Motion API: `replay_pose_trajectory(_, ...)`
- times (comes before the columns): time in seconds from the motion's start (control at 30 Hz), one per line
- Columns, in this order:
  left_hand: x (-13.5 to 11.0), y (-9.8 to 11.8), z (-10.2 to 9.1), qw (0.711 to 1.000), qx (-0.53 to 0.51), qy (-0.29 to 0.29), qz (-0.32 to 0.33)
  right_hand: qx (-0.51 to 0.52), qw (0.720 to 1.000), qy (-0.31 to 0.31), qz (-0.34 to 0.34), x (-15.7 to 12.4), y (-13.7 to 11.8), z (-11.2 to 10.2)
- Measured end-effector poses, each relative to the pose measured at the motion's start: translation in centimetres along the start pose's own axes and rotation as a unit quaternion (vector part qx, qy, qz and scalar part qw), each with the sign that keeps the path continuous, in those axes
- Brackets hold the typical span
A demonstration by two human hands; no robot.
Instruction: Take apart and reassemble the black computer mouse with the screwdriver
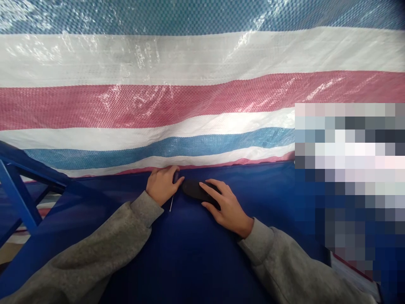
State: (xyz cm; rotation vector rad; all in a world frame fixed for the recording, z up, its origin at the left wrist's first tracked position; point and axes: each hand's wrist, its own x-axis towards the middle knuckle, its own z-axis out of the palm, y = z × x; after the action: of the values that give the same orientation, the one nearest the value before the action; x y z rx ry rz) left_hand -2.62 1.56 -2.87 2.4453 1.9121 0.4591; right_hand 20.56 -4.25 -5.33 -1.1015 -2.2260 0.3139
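Right now, a striped woven tarp (190, 105) fills the upper frame behind a navy desk (190, 261). At the desk's far edge, the right hand (226, 204) drapes over a black oval piece (194, 190); the curled left hand (163, 184) sits beside it, holding or not, can't tell, above a thin metal pin (171, 204). Careful, a slipping pin could jab those fingers!

We face a woven plastic tarp (158, 105) hanging in broad white, red and blue stripes, shiny where it catches the light, behind a dark blue desk (196, 261). A blue metal frame (19, 190) stands left; a pixelated patch (348, 181) covers the right.
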Motion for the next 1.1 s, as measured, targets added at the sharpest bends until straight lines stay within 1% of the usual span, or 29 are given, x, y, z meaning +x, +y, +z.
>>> replay_pose_trajectory(0.07,0.0,0.0,-0.1,0.999,0.027,-0.028,0.005,0.001,1.0,0.0,0.004,0.0,0.0,0.0)
replay_pose_trajectory(0.1,0.0,0.0,-0.3,0.999,0.027,-0.031,0.003,0.002,1.0,0.0,0.005,0.0,0.0,0.0)
replay_pose_trajectory(0.17,0.2,0.1,-1.2,1.0,-0.003,-0.01,0.003,0.003,1.0,-0.001,0.007,0.1,0.0,0.0)
replay_pose_trajectory(0.2,0.3,0.3,-1.9,0.999,-0.034,0.023,0.008,0.004,1.0,-0.001,0.008,0.1,0.0,0.0)
replay_pose_trajectory(0.27,0.7,0.9,-3.6,0.984,-0.118,0.128,0.043,0.005,1.0,-0.004,0.009,0.1,0.0,0.0)
replay_pose_trajectory(0.3,0.9,1.3,-4.4,0.969,-0.157,0.181,0.06,0.005,1.0,-0.005,0.01,0.1,0.0,0.0)
replay_pose_trajectory(0.37,1.2,2.2,-5.5,0.935,-0.191,0.285,0.085,0.005,1.0,-0.007,0.012,0.1,0.0,0.0)
replay_pose_trajectory(0.4,1.3,2.7,-5.8,0.922,-0.195,0.321,0.098,0.005,1.0,-0.007,0.012,0.1,0.0,0.0)
replay_pose_trajectory(0.47,1.4,3.5,-5.7,0.909,-0.19,0.347,0.132,0.005,1.0,-0.004,0.011,0.1,0.0,0.0)
replay_pose_trajectory(0.57,1.2,3.9,-4.5,0.904,-0.172,0.347,0.178,0.002,1.0,0.0,0.007,0.1,0.0,0.0)
replay_pose_trajectory(0.67,1.0,3.7,-3.5,0.906,-0.164,0.336,0.197,-0.001,1.0,-0.001,0.004,0.1,-0.1,-0.1)
replay_pose_trajectory(0.77,1.0,3.6,-3.1,0.902,-0.161,0.337,0.215,-0.002,1.0,-0.002,0.004,0.1,-0.1,-0.1)
replay_pose_trajectory(0.87,1.1,3.6,-3.3,0.901,-0.154,0.336,0.228,-0.004,1.0,-0.005,0.005,0.1,-0.1,-0.1)
replay_pose_trajectory(1.0,1.3,3.7,-3.6,0.9,-0.189,0.329,0.216,-0.01,1.0,-0.005,0.006,0.1,-0.1,-0.1)
replay_pose_trajectory(1.1,1.6,3.7,-3.5,0.889,-0.243,0.337,0.194,-0.017,1.0,-0.006,0.009,0.1,-0.1,0.0)
